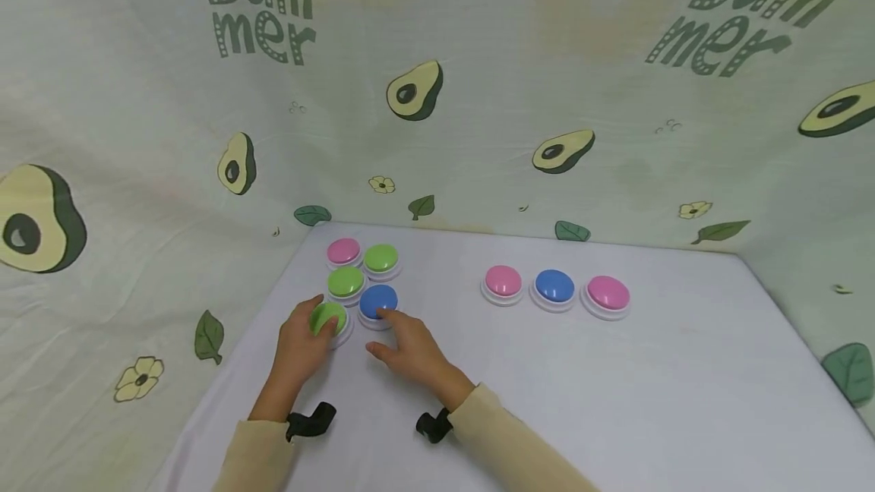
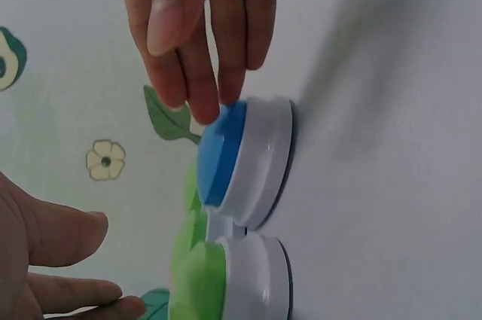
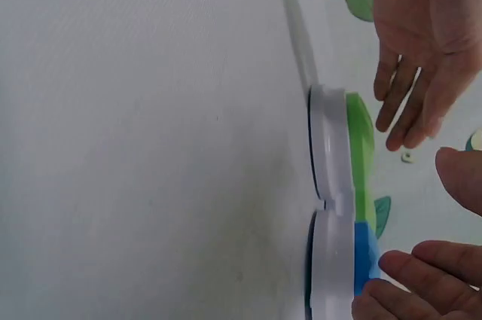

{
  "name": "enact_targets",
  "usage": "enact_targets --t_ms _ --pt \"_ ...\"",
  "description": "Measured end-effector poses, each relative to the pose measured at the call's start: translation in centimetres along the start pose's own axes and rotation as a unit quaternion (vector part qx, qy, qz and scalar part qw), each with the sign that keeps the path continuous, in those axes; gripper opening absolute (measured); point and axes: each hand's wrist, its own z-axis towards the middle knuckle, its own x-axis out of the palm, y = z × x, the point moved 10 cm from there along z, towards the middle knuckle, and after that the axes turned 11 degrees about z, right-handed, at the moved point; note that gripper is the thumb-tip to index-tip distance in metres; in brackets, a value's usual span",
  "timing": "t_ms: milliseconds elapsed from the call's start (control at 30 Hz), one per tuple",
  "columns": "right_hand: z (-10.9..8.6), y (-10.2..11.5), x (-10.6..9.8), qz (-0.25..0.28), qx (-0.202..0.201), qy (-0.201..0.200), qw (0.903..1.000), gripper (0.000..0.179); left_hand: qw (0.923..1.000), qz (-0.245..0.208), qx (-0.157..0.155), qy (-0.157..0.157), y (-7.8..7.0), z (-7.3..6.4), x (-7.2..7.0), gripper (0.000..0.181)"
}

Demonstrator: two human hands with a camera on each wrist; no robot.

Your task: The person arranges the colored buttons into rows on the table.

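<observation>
Domed push buttons on white round bases stand in a cluster at the left of the table in the head view. The left hand (image 1: 298, 354) hovers over the front green button (image 1: 328, 316), thumb and fingers spread; in the right wrist view its fingers hang relaxed beside the green dome (image 3: 359, 147). The right hand (image 1: 415, 349) has its fingertips right at the blue button (image 1: 378, 298). The left wrist view has those nearly straight fingers (image 2: 230, 41) meeting the top of the blue dome (image 2: 221, 156), the thumb held apart.
Behind are two more green buttons (image 1: 345, 280) and a pink button (image 1: 343, 250). Farther right stand a pink button (image 1: 503, 280), a blue button (image 1: 554, 286) and another pink button (image 1: 608, 292) in a row. The white table (image 1: 615, 401) meets an avocado-print cloth (image 1: 478, 97).
</observation>
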Motion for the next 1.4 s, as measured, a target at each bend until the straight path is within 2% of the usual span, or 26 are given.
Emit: enact_targets --t_ms 167,400,633,900,1133,1400 --pt "0.1 0.8 1.0 -0.01 -0.004 -0.015 0.9998 0.056 0.9996 0.018 -0.02 0.009 2.1 0.0 0.1 0.059" --pt "0.6 1.4 4.0 -0.03 -0.034 0.028 0.9986 0.055 0.998 0.02 -0.043 0.041 4.1 0.2 1.6 0.067" --pt "2.0 1.3 5.4 -0.036 -0.065 0.033 0.9967 0.053 0.9989 0.028 -0.026 0.028 4.1 0.0 1.5 0.07" --pt "3.3 1.1 5.5 -0.053 -0.051 0.019 0.9971 0.055 0.9991 0.021 -0.022 0.03 4.5 0.0 1.7 0.072" --pt "3.4 0.5 5.8 -0.025 -0.025 0.013 0.9993 0.057 0.9991 0.01 -0.036 0.021 4.7 -0.3 1.5 0.069" --pt "2.8 0.6 5.7 0.001 -0.008 0.007 0.9999 0.056 0.999 0.013 -0.04 0.016 4.6 -0.9 1.4 0.068"
